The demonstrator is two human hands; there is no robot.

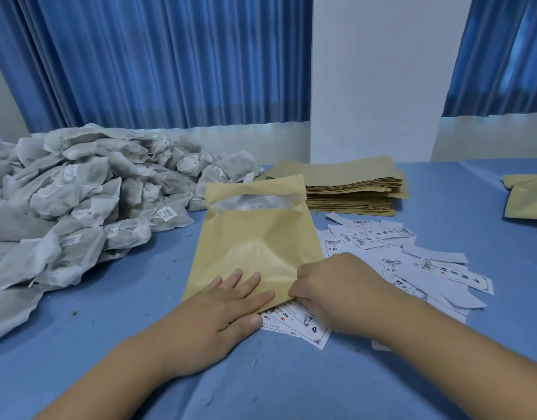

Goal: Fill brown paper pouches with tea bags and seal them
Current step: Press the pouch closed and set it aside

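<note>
Brown pouch (255, 237): open-mouthed, white tea bags (255, 203) showing inside, lying mid-table.
Left hand (228, 304): fingers straight, pressing its near edge.
Right hand (340, 289): fingers curled, pinching its near corner.
Surface: blue cloth (291, 389); blue curtains (155, 62) behind.

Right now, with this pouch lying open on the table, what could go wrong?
The brown paper pouch gapes at its far mouth with tea bags showing; if the right hand, pinching the near corner, lifts that end, they may slide out. Printed labels lie under that corner beside the left hand and could be dragged or creased.
</note>
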